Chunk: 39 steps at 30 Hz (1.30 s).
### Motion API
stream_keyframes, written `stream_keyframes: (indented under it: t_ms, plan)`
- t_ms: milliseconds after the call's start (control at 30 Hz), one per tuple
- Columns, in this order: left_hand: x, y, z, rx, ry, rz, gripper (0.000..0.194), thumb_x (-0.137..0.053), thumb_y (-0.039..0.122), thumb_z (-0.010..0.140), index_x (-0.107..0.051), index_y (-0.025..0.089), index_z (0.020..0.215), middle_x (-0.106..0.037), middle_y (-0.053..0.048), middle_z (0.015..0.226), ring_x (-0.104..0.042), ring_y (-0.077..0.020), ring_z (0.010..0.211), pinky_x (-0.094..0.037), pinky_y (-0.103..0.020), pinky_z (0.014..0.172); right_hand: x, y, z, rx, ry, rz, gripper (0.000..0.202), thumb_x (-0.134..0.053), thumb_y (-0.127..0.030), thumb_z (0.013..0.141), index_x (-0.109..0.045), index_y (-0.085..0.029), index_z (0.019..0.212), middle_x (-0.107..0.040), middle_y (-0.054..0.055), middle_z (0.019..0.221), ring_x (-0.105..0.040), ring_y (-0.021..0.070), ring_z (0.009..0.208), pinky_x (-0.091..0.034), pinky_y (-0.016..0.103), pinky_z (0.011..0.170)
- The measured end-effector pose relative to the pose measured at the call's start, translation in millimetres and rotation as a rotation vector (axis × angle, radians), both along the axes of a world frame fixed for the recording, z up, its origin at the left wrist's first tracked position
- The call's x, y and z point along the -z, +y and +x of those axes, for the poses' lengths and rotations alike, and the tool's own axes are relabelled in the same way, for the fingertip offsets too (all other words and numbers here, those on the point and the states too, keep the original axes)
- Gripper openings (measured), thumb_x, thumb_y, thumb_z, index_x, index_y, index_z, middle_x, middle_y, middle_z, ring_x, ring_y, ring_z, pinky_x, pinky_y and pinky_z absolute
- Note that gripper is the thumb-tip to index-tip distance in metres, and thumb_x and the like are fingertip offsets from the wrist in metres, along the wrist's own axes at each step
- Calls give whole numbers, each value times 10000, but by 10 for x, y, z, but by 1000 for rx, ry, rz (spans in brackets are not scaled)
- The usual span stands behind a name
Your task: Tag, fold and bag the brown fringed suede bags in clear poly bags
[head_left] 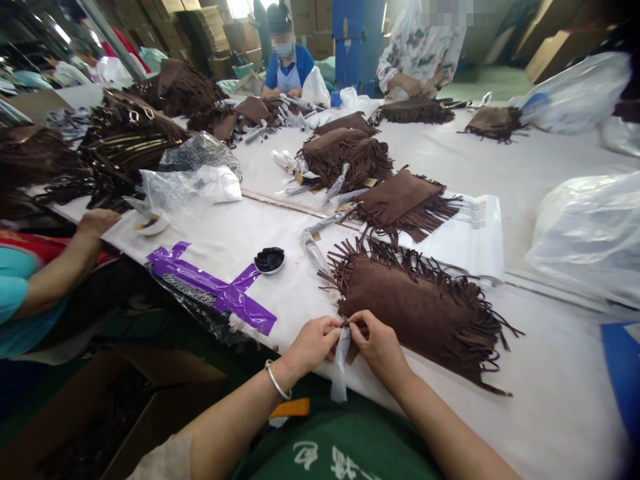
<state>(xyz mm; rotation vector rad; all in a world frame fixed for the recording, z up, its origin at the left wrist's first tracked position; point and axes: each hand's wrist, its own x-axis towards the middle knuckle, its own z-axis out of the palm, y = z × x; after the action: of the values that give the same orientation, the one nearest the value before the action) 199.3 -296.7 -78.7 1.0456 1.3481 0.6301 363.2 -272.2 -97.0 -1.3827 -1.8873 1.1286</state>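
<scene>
Fingers of left hand (316, 343) and right hand (376, 345): pinching metallic clasp (345, 322) | limp translucent wrap (341, 370) | fringed brown bag (415, 307) beside

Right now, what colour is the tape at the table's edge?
The tape is purple, clearest in the head view.

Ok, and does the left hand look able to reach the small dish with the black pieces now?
Probably yes: the dish looks close to the left hand, with only bare tabletop between, though its fingers are busy at a corner of the fringed brown piece.
</scene>
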Motion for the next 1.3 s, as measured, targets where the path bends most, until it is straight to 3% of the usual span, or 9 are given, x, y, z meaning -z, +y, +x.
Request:
stream_keyframes:
  t_ms: [100,233,433,633,900,1100,1300]
  plan:
    - [-18,13,-6,37,58,0,214,-485,205,802,-576,148,987,-642,-14,686,-637,-163,603,-460,-211,484,-7,-26,51,-2,124,-88,179,-480,-289,862,-608,-236,975,-680,23,925,-642,182,851,-492,313,803]
    - [-59,18,-24,95,150,138,186,-516,191,793,-598,162,958,-661,-18,724,-643,-160,651,-486,-225,566,-1,-78,94,-28,300,-236,243,-512,-286,847,-597,-225,1066,-662,47,1059,-619,196,985,-468,345,918]
    - [-54,0,-19,67,253,266,130,-538,188,813,-571,176,938,-672,-24,785,-649,-168,738,-498,-241,656,16,-98,46,35,432,-327,242,-599,-305,801,-583,-215,1025,-671,51,1008,-636,204,949,-499,352,887]
    - [-69,-70,-40,74,193,367,241,-499,156,862,-497,217,1096,-663,-13,917,-638,-147,882,-487,-233,782,45,-84,33,86,495,-367,243,-610,-338,800,-573,-215,1006,-676,59,979,-641,210,935,-503,356,868]
    - [-116,0,-83,153,230,452,157,-514,189,868,-538,204,1022,-637,-16,927,-624,-147,870,-484,-239,798,47,-91,15,141,517,-353,315,-624,-400,784,-570,-205,1026,-689,61,913,-657,210,875,-522,341,818]
    - [-97,16,-107,199,209,420,133,-512,188,852,-584,191,963,-645,-21,904,-614,-149,831,-475,-241,787,84,-94,0,153,463,-317,297,-594,-380,803,-571,-205,1041,-684,59,906,-656,210,865,-523,352,825]
    - [-71,96,-88,212,293,414,90,-513,192,831,-598,180,859,-625,4,752,-574,-130,686,-439,-216,649,67,-101,11,103,308,-240,301,-546,-349,832,-602,-217,1097,-676,63,1001,-640,209,900,-506,366,862]
